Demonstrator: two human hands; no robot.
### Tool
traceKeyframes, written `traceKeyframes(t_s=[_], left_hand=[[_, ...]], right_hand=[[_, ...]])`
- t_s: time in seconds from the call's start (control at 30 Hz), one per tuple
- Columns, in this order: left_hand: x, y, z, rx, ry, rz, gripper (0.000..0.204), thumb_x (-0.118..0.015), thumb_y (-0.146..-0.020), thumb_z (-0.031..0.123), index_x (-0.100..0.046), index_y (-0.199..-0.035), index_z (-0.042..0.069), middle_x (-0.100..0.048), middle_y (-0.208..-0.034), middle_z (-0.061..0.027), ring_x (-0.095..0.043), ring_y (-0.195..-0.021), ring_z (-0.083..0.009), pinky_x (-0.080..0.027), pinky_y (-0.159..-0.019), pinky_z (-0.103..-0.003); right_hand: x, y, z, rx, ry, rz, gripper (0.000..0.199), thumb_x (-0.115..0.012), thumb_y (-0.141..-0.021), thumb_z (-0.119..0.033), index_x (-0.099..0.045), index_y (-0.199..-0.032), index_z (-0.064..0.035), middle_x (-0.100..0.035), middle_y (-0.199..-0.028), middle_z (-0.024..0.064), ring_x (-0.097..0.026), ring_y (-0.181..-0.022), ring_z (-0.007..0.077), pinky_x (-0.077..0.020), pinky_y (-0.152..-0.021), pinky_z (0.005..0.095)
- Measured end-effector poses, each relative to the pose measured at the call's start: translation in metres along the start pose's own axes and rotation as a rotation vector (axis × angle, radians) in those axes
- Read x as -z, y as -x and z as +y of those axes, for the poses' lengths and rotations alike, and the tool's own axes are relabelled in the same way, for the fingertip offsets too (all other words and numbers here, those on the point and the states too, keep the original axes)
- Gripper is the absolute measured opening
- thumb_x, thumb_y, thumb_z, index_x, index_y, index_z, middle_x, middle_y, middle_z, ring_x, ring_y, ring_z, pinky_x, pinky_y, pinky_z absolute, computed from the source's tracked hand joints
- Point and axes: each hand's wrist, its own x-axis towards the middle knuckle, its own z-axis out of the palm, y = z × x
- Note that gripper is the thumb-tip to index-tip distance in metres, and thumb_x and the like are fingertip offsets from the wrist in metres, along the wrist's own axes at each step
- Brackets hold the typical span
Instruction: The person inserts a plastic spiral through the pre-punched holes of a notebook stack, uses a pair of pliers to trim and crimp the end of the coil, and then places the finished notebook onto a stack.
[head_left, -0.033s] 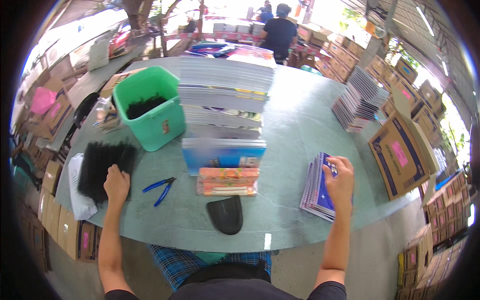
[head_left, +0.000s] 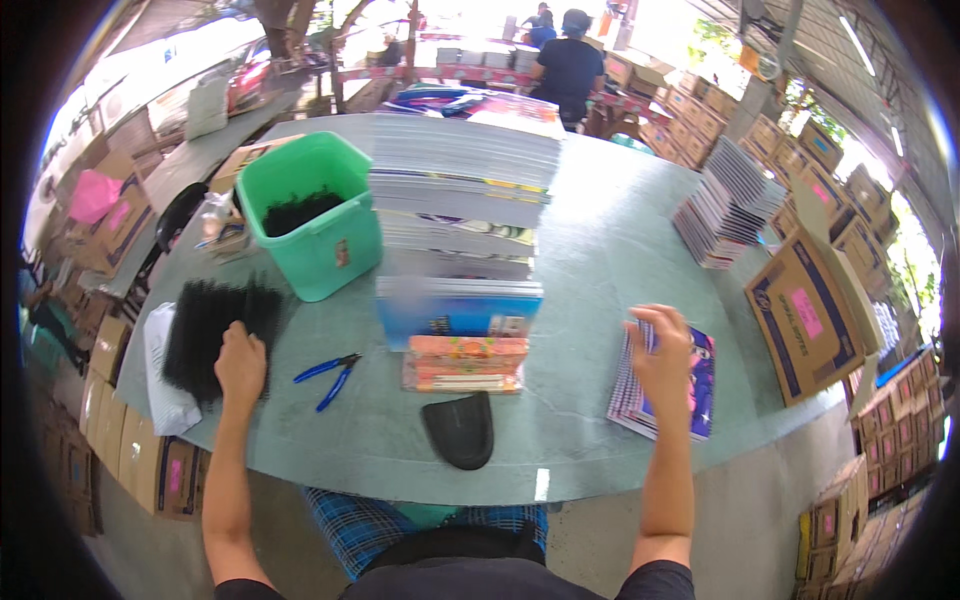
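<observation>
My left hand (head_left: pixel 241 366) rests with curled fingers on the near right part of a bristly black pile (head_left: pixel 205 345), which looks like thin binding coils. Its fingertips are against the pile, and what they pinch is hidden. Over at the right, my right hand (head_left: pixel 663 355) is above a small fanned stack of notebooks (head_left: pixel 700 390) with purple-blue covers. Its fingers are bent and somewhat blurred, with thumb and fingertips apart near the stack's far left edge. Blue-handled cutting pliers (head_left: pixel 338 385) lie to the right of my left hand.
A green bucket (head_left: pixel 325 250) holds more black strands. Mid-table rises a tall stack of books (head_left: pixel 460 160), with an orange packet (head_left: pixel 468 362) and a black pad (head_left: pixel 460 432) before it. At right are another notebook stack (head_left: pixel 722 210) and an open carton (head_left: pixel 808 315). A person (head_left: pixel 570 70) sits beyond.
My right hand has shifted left across the notebooks, so more of the top cover shows on its right. My left hand stays at the black pile. The whole view has shifted slightly.
</observation>
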Motion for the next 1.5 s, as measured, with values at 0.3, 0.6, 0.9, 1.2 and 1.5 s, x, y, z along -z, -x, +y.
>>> traceKeyframes(t_s=[0.3, 0.6, 0.9, 1.2, 1.5], left_hand=[[0.092, -0.008, 0.035, 0.081, 1.082, 0.177, 0.024, -0.065, -0.082, 0.008, -0.055, -0.103, 0.004, -0.060, -0.089, -0.0064, -0.059, -0.080, -0.0143, -0.049, -0.072, -0.027], [0.097, 0.002, 0.087, 0.050, 1.177, -0.330, 0.026, -0.061, -0.087, 0.015, -0.059, -0.109, 0.002, -0.062, -0.075, -0.0024, -0.055, -0.063, -0.0074, -0.047, -0.059, -0.023], [0.065, 0.014, 0.147, -0.279, 0.912, -0.030, 0.017, -0.069, -0.079, 0.011, -0.065, -0.093, 0.001, -0.063, -0.078, -0.0108, -0.059, -0.060, -0.0139, -0.047, -0.055, -0.025], [0.065, 0.017, 0.156, -0.395, 0.578, 0.205, 0.015, -0.070, -0.072, 0.007, -0.063, -0.085, 0.003, -0.059, -0.076, -0.0097, -0.058, -0.066, -0.0235, -0.047, -0.056, -0.033], [0.071, 0.003, 0.148, -0.376, 0.732, 0.138, 0.022, -0.068, -0.077, 0.015, -0.060, -0.091, 0.001, -0.055, -0.068, -0.0084, -0.055, -0.059, -0.0210, -0.044, -0.054, -0.030]], right_hand=[[-0.156, -0.045, -0.166, 0.383, -0.333, -0.382, 0.030, -0.067, -0.073, -0.015, -0.063, -0.101, -0.0070, -0.062, -0.104, 0.0113, -0.058, -0.097, 0.0308, -0.0469, -0.082, 0.0384], [-0.141, 0.001, -0.154, 0.867, -0.351, 0.031, 0.024, -0.066, -0.072, -0.019, -0.057, -0.090, -0.0057, -0.056, -0.079, 0.0075, -0.055, -0.078, 0.0251, -0.0428, -0.068, 0.0386], [-0.170, -0.023, -0.179, 0.496, -0.216, -0.152, 0.025, -0.071, -0.071, -0.030, -0.060, -0.081, -0.0095, -0.059, -0.064, 0.0017, -0.057, -0.061, 0.0219, -0.0388, -0.060, 0.0356], [-0.154, -0.017, -0.183, 0.467, -0.421, -0.210, 0.019, -0.069, -0.073, -0.022, -0.066, -0.090, -0.0133, -0.067, -0.078, 0.0031, -0.062, -0.071, 0.0187, -0.0411, -0.063, 0.0356], [-0.164, -0.020, -0.188, 0.509, -0.521, -0.071, 0.015, -0.064, -0.078, -0.021, -0.061, -0.088, -0.0112, -0.063, -0.081, 0.0028, -0.059, -0.079, 0.0241, -0.0393, -0.069, 0.0364]])
